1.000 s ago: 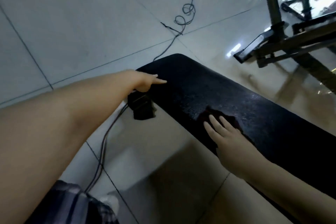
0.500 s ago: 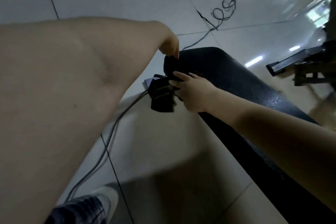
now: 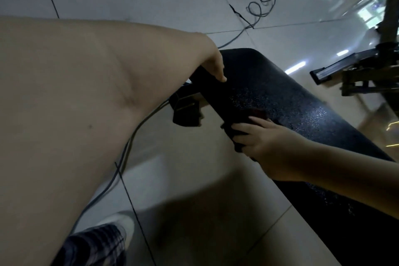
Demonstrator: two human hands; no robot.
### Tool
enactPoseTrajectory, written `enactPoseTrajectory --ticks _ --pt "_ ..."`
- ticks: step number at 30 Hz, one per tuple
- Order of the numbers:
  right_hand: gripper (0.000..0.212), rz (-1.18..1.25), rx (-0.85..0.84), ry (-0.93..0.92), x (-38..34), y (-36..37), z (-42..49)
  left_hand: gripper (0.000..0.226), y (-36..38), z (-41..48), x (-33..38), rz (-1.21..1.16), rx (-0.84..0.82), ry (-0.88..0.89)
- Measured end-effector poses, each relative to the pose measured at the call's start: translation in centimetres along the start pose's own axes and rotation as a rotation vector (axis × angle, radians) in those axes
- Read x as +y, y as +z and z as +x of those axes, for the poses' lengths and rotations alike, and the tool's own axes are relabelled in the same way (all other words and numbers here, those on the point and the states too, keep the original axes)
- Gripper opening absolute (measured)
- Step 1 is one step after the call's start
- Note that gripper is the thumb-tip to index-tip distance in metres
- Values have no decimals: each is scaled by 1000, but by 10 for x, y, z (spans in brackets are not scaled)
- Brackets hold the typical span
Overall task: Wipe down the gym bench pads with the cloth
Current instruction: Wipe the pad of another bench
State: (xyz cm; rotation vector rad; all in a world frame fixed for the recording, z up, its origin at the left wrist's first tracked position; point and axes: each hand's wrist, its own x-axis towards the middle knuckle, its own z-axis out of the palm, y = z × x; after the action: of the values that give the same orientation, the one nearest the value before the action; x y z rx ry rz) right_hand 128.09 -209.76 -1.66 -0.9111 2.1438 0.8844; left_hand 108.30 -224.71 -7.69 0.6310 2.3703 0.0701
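Observation:
A long black textured bench pad (image 3: 287,101) runs from the upper middle to the lower right. My left hand (image 3: 213,66) rests on its far left end, fingers pointing down over the pad's edge. A dark, reddish cloth (image 3: 244,123) lies on the pad's near side edge. My right hand (image 3: 261,142) holds the cloth against that edge, fingers curled round it. Most of the cloth is hidden under the hand and hard to tell from the black pad.
A black bench foot (image 3: 186,112) sits on the tiled floor under the pad's end. A grey cable (image 3: 133,136) runs past it, and a coiled cable (image 3: 261,2) lies farther off. A metal equipment frame (image 3: 354,73) stands at the right. My shoe (image 3: 121,229) is at the bottom.
My right hand has slid the cloth back along the pad's near edge, away from the end. My left hand stays at the pad's end. The camera has shifted slightly.

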Motion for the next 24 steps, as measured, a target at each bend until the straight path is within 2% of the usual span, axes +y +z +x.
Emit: enactPoseTrajectory --ticks 2,5,6,8,10,12,15,17,19,22,24 --pt "48 13 -35 -25 -2 -6 -2 92 -2 -5 5 89 -24 -26" --pt "44 -83 2 -47 -4 -8 24 97 5 -23 18 58 -24 -46" --pt "42 -101 63 -56 -2 -11 39 98 8 -26 21 48 -17 -40" --pt "39 -117 152 -38 4 -20 69 87 15 -28 31 43 14 -12" --pt "38 -117 99 59 3 -25 84 64 18 -29 41 54 72 55" --pt "39 -103 110 105 0 -25 84 54 19 -36 49 91 111 126" --pt "50 -112 303 58 -6 -1 52 59 24 -44 55 88 135 155" --pt "51 -121 341 7 -13 25 9 67 32 -43 56 63 115 171" --pt "40 -201 261 -17 -22 40 -41 68 37 -42 59 43 105 203" --pt "51 -228 -100 -10 -29 51 -80 62 42 -41 68 40 118 293" --pt "49 -247 -111 -8 -30 47 -71 62 46 -43 78 43 113 314"
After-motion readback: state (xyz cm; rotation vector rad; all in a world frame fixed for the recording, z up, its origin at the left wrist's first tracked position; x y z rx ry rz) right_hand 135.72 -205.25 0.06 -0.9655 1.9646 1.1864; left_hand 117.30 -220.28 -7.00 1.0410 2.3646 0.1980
